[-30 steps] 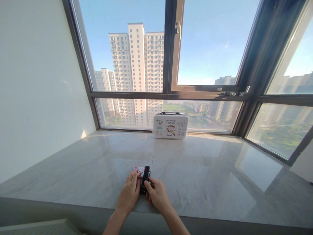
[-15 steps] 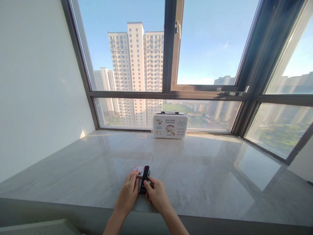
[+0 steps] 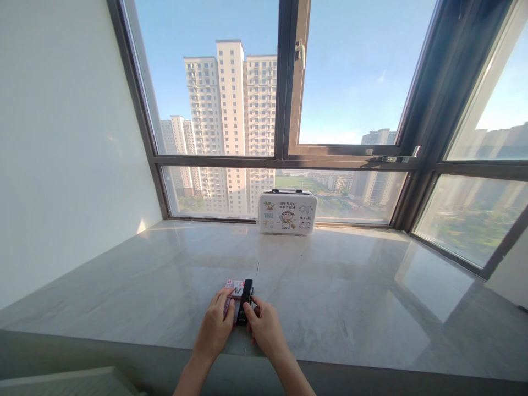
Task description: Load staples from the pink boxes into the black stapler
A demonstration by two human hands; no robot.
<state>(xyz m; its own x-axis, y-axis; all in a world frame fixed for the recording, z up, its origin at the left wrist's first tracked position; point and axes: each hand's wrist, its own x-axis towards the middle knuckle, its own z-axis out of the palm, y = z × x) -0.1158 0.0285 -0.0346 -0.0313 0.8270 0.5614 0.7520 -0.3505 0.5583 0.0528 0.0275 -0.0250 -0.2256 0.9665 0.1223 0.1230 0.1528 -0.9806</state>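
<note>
Close to the front edge of the marble-look sill, a black stapler (image 3: 246, 303) lies lengthwise, pointing away from me. Left of it, and touching it, is a small printed package (image 3: 235, 287) in white, pink and red with a dark stapler-like picture. My left hand (image 3: 215, 322) is closed on the package, its fingers covering much of the lower part. My right hand (image 3: 264, 324) pinches the stapler from the right, thumb on top and index finger along the side. The undersides of both things are hidden.
A white case (image 3: 287, 224) with a cartoon print and black handle stands upright at the back against the window. Dark window frames (image 3: 214, 160) border the grey sill (image 3: 350, 308). A white wall (image 3: 61, 165) rises on the left.
My left fingers have shifted slightly, so more of the package's printed top shows. The stapler and my right hand stay almost in place.
</note>
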